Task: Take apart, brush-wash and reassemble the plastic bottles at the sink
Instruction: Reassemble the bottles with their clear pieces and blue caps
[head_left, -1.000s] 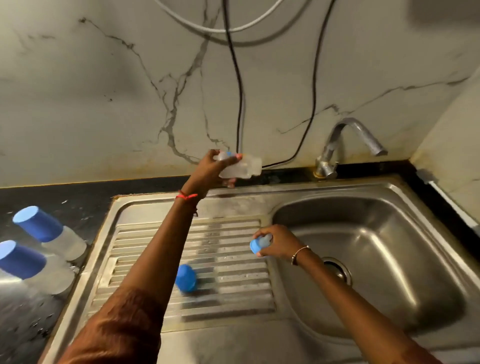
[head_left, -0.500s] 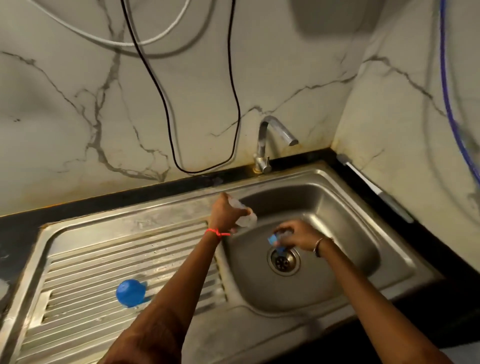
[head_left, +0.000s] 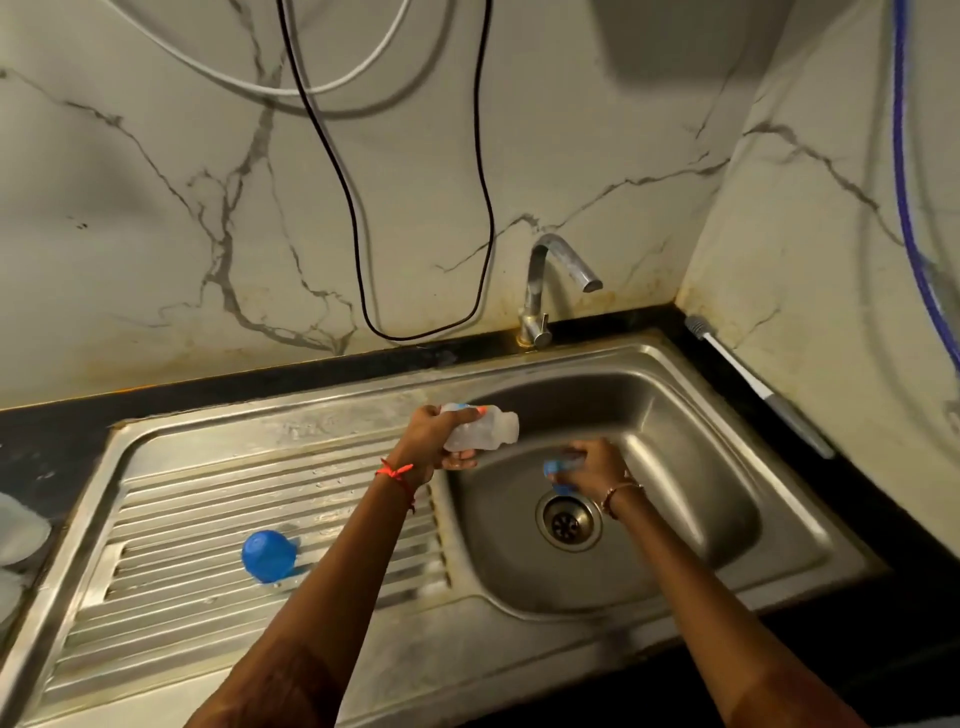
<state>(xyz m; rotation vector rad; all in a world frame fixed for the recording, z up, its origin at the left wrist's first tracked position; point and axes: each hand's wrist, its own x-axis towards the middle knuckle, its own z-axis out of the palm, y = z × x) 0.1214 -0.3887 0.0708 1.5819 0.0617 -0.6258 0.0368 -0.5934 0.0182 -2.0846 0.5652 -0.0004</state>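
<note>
Lying loose on the drainboard (head_left: 171, 525) was a blue cap (head_left: 268, 555). Over the basin's left edge, the left hand (head_left: 434, 441) had its fingers wrapped round a clear bottle (head_left: 485, 430), held sideways. Right of it, the right hand (head_left: 592, 462) gripped a small blue part (head_left: 558, 475), blurred and mostly hidden. Dismantling looked done; washing probably needed the dry tap (head_left: 550, 280) opened and the brush (head_left: 758, 387) fetched from the bench (head_left: 52, 441).
</note>
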